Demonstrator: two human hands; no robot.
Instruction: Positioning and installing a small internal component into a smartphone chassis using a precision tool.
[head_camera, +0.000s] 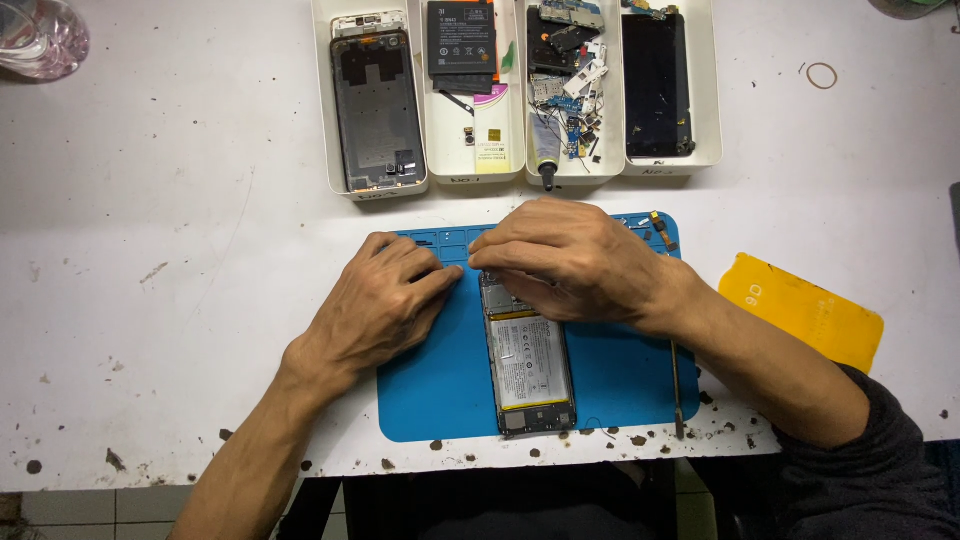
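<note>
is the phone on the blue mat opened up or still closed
Opened up. The phone lies flat on the blue mat with its back cover off: the battery and inner frame show. Both hands rest at its top end.

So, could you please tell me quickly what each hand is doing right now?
Left hand: curled, resting on the blue mat, fingertips at the opened phone; holds nothing visible.
Right hand: curled over the phone's top end; any grip cannot be told.

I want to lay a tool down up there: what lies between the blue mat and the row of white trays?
In the head view, only bare, stained white table separates the blue mat from the white trays; a glue tube's black nozzle pokes out over one tray's edge.
</note>
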